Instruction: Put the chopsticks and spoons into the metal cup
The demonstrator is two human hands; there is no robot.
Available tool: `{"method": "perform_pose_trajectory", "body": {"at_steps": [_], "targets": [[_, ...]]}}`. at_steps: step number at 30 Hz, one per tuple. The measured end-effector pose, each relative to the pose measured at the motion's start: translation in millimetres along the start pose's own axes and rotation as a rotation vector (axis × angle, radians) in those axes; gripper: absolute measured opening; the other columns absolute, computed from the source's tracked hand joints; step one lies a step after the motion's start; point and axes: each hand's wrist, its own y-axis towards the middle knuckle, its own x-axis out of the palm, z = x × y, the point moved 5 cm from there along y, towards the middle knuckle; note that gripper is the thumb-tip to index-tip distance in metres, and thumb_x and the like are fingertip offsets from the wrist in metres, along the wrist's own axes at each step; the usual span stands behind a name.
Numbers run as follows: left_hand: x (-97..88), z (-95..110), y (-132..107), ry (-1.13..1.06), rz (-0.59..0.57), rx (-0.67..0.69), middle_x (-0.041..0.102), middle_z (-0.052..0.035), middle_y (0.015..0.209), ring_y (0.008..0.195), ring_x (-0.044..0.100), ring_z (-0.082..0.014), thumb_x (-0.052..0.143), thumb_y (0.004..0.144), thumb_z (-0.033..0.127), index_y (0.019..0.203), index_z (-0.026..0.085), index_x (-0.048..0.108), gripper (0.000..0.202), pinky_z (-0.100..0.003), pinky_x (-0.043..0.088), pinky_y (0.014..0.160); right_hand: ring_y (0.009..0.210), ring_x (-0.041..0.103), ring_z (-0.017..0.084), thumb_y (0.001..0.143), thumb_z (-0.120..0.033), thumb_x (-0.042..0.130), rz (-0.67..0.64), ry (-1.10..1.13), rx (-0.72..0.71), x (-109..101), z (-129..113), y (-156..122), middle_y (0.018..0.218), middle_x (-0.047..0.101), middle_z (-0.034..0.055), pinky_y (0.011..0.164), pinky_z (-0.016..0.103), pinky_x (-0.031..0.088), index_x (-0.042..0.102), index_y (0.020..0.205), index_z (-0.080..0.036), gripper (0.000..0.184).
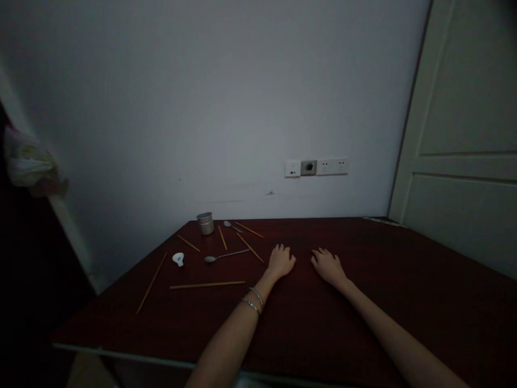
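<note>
So, a dark red table [307,323] is being leaned over, with both forearms laid in from the near edge. Two thin bracelets [251,305] are worn on the left wrist. Left of that arm, a long stick [207,284] is laid nearly crosswise, and another stick [152,283] is angled farther left.

The left hand [281,261] and right hand [328,265] are rested palm down, a bit apart, fingers loosely spread, nothing gripped in either. Roughly level with them, a small white spoon [178,259] and a long-handled metal spoon [210,259] can be seen off to the left. The slanted stick [250,248] is found just beside the left hand's fingers.

Farther back, three more sticks [222,237] are scattered around, plus a shorter metal spoon [227,223]. A metal cup [205,223] is stood upright near the wall [242,134], where a row of sockets [332,166] is mounted.
</note>
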Motion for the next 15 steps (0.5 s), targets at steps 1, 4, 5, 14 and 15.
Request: {"method": "perform_pose_trajectory", "body": {"at_steps": [1, 4, 5, 14, 15], "targets": [[0.2, -0.1, -0.4, 0.001, 0.004, -0.004, 0.046, -0.0151, 0.125, 0.12, 0.035, -0.0261, 0.029, 0.083, 0.037, 0.117, 0.011, 0.05, 0.047, -0.038, 0.027, 0.099, 0.122, 0.033, 0.027, 0.085, -0.03, 0.029, 0.0, -0.009, -0.006, 0.1, -0.5, -0.1, 0.13, 0.043, 0.0135, 0.097, 0.048, 0.023, 0.049, 0.12, -0.015, 0.043], [0.9, 0.4, -2.2, 0.007, 0.01, -0.007, 0.045, -0.0156, 0.125, 0.119, 0.035, -0.027, 0.028, 0.083, 0.037, 0.117, 0.011, 0.049, 0.048, -0.039, 0.027, 0.099, 0.121, 0.034, 0.028, 0.085, -0.029, 0.028, -0.007, -0.036, -0.019, 0.8, -1.4, -0.6, 0.13, 0.043, 0.0136, 0.096, 0.049, 0.024, 0.049, 0.121, -0.014, 0.044], [0.9, 0.8, -2.8, 0.009, 0.015, -0.006, 0.045, -0.0159, 0.125, 0.119, 0.035, -0.0272, 0.027, 0.084, 0.036, 0.116, 0.01, 0.05, 0.047, -0.039, 0.027, 0.098, 0.121, 0.034, 0.029, 0.085, -0.029, 0.029, -0.011, -0.044, -0.023, 1.1, -1.4, -0.7, 0.13, 0.043, 0.0138, 0.095, 0.049, 0.025, 0.048, 0.121, -0.014, 0.044], [-1.0, 3.2, -6.4, 0.004, 0.006, -0.019, 0.044, -0.018, 0.125, 0.121, 0.032, -0.0283, 0.026, 0.084, 0.036, 0.115, 0.009, 0.049, 0.047, -0.04, 0.027, 0.098, 0.121, 0.035, 0.029, 0.085, -0.028, 0.03, 0.004, -0.095, -0.057, 1.6, -0.5, -2.2, 0.131, 0.042, 0.0141, 0.095, 0.049, 0.025, 0.048, 0.122, -0.014, 0.044], [-0.9, 3.2, -6.4, 0.001, 0.01, -0.017, 0.043, -0.0182, 0.126, 0.121, 0.032, -0.0285, 0.027, 0.084, 0.036, 0.115, 0.009, 0.049, 0.047, -0.04, 0.027, 0.098, 0.121, 0.035, 0.029, 0.085, -0.028, 0.03, 0.005, -0.095, -0.057, 2.0, -0.4, -2.3, 0.131, 0.042, 0.014, 0.095, 0.049, 0.025, 0.048, 0.122, -0.014, 0.044]]}}
